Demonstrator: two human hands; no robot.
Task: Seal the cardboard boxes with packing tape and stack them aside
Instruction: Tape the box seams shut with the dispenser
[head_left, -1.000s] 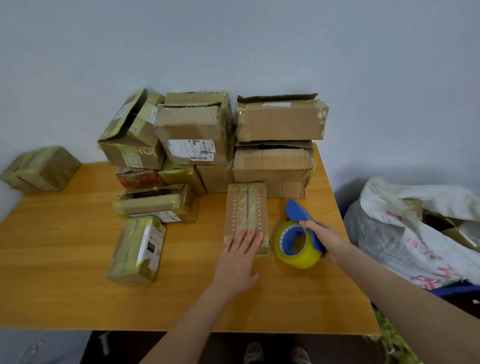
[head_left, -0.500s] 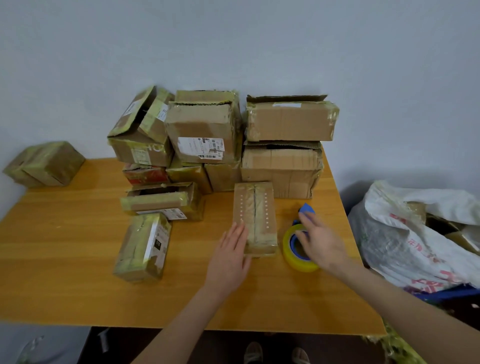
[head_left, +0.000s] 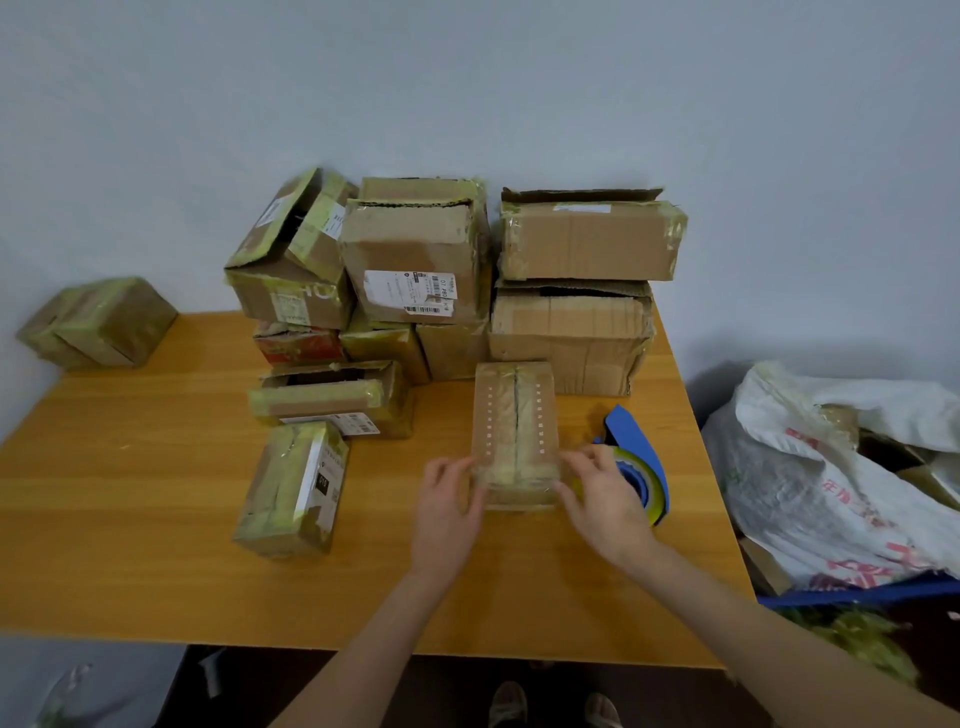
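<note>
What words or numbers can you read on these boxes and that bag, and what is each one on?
"010": dark tag on the small box, front left.
"HO": brown box, left of the pile; the rest is unreadable.
Shipping label on the middle box: print too blurred to read.
Red characters on the white bag: too blurred to read.

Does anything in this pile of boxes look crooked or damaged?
Yes. The top-left box sits tilted, flaps gaping; the big lower-right box looks crumpled at its sides. The perforated box gripped by the left hand and right hand lies straight.
</note>
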